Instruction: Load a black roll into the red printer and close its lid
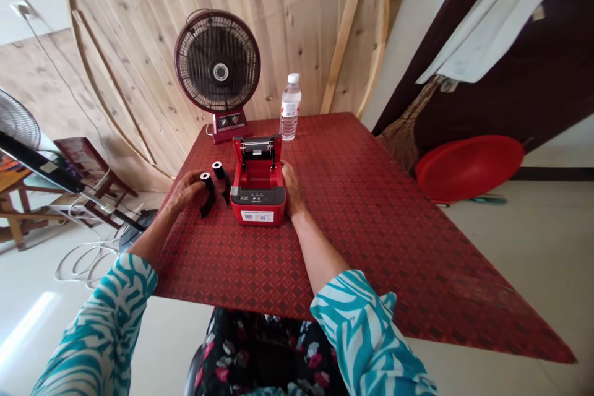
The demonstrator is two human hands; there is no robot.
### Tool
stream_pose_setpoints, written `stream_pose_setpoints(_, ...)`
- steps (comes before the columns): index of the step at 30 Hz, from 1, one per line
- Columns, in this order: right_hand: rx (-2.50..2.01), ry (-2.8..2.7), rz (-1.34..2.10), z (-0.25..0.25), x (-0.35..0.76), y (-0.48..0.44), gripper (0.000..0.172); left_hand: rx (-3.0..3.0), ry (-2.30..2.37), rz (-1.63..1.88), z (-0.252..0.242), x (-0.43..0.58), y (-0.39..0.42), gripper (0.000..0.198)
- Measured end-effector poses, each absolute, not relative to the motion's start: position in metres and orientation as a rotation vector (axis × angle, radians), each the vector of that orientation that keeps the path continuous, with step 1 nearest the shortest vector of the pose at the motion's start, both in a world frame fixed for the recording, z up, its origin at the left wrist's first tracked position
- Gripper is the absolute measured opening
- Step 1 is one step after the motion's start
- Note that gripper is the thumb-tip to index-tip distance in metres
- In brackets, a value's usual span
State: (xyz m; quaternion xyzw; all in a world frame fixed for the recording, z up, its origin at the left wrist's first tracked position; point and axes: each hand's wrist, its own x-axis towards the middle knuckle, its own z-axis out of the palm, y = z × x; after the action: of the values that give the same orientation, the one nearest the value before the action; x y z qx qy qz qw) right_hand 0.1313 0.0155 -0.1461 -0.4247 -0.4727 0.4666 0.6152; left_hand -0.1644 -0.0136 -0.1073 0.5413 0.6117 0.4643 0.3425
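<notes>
A red-and-black desktop label printer point(258, 198) stands near the middle of a red diamond-patterned tablecloth point(352, 247), its lid tipped up and back so that the inner compartment and a metal roller show. The person's right hand point(290, 189) lies with its fingers open and extended, touching the printer's right side. The left hand point(183, 193) is just beside the printer's other side, its fingers curled closed around a black ribbon spool point(207, 193) with a white core. A second white-cored black ribbon spool point(219, 172) stands between that hand and the printer, with its black strip trailing down to the cloth. Beyond the printer stand a clear plastic water bottle point(290, 108) with a white cap and a round black desk fan point(217, 62) on a red base. A red plastic basin point(468, 167) and a straw broom point(403, 136) lean beside a dark door at the right.
</notes>
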Motion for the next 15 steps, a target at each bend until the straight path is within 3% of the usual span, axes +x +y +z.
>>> stream_pose_setpoints(4,-0.963,-1.086,1.095,-0.148,0.133,0.018,0.05,1.545,1.64,1.239,-0.088,-0.157,0.001,0.054)
stream_pose_setpoints(7,-0.943,-1.059,1.095,-0.151,0.132,0.021,0.053,1.73,1.806,1.004,-0.082,-0.144,0.019,0.055)
stream_pose_setpoints(11,-0.923,-1.02,1.099,-0.153,0.13,0.022,0.055,1.852,2.041,0.698,-0.081,-0.133,0.037,0.037)
stream_pose_setpoints(15,-0.9,-1.03,1.09,-0.153,0.129,0.022,0.056,1.796,1.987,0.798,-0.08,-0.133,0.04,0.025)
